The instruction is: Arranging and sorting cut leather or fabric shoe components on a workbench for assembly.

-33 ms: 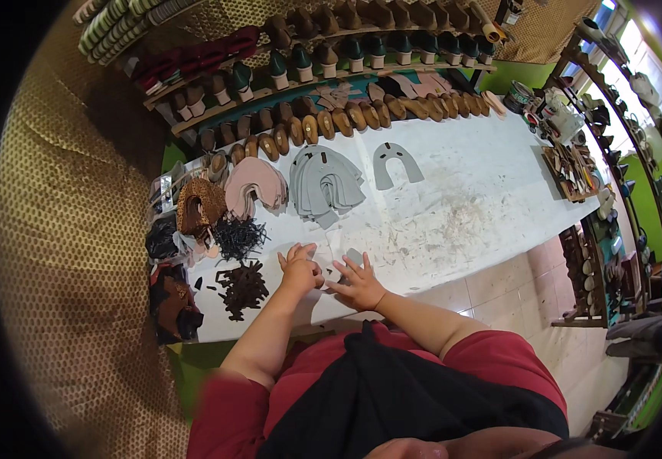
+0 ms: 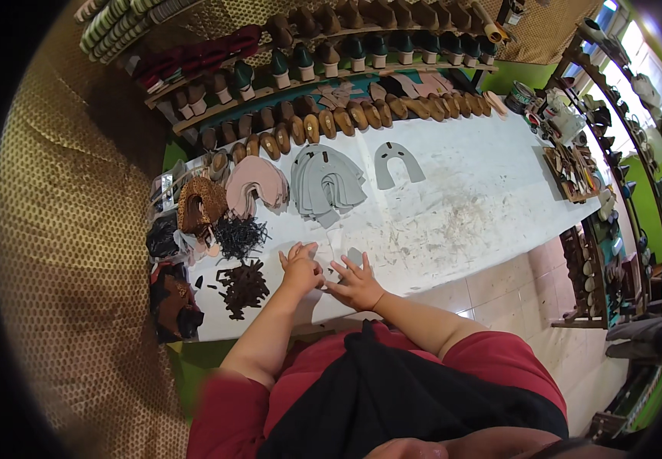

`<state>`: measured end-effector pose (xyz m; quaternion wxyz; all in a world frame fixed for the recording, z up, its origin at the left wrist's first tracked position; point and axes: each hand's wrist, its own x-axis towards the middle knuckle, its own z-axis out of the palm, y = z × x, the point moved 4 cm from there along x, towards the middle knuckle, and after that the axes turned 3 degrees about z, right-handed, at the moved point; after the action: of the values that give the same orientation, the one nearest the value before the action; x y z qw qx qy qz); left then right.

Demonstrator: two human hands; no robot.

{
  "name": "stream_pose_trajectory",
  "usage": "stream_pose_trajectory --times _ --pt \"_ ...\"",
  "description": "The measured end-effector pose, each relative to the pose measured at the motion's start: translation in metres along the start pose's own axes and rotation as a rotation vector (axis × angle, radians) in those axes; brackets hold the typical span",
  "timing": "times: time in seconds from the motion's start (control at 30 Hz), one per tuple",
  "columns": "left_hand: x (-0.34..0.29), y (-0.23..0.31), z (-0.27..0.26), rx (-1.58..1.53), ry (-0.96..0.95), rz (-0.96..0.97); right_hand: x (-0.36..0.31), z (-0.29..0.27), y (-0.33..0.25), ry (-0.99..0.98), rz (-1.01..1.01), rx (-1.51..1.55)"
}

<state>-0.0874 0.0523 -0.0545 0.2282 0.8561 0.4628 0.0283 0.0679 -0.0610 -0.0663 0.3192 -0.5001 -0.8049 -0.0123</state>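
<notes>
My left hand point(image 2: 300, 271) is over the front part of the white table. Its thumb and forefinger look pinched together and the other fingers are raised; whatever is between them is too small to make out. Close beside it, my right hand point(image 2: 357, 284) has its fingers spread, its thumb side almost touching the left fingertips. A small grey piece point(image 2: 355, 255) lies just beyond the right fingers. To the left are a heap of dark brown strips point(image 2: 242, 289) and a tangle of black strips point(image 2: 241, 237). Farther back lies a fanned stack of grey U-shaped pieces point(image 2: 328, 180).
A single grey U-shaped piece point(image 2: 398, 167) lies right of the stack, pink pieces point(image 2: 256, 183) and leopard-print pieces point(image 2: 200, 205) to its left. Shoe lasts point(image 2: 358, 115) line the table's back below racked shoes point(image 2: 356, 51). A tool tray point(image 2: 572, 172) occupies the right end.
</notes>
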Motion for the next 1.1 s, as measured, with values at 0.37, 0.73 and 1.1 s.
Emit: stream_pose_trajectory --times 0.37,0.73,1.1 --pt "0.001 -0.004 -0.005 -0.021 -0.055 0.098 0.005 0.012 0.003 -0.071 0.107 0.028" --pt "0.012 -0.019 0.007 -0.108 -0.098 0.149 0.004 0.016 0.006 -0.078 0.111 0.040" --pt "0.006 -0.029 0.001 -0.111 -0.086 0.117 0.005 0.013 0.006 -0.094 0.133 0.049"
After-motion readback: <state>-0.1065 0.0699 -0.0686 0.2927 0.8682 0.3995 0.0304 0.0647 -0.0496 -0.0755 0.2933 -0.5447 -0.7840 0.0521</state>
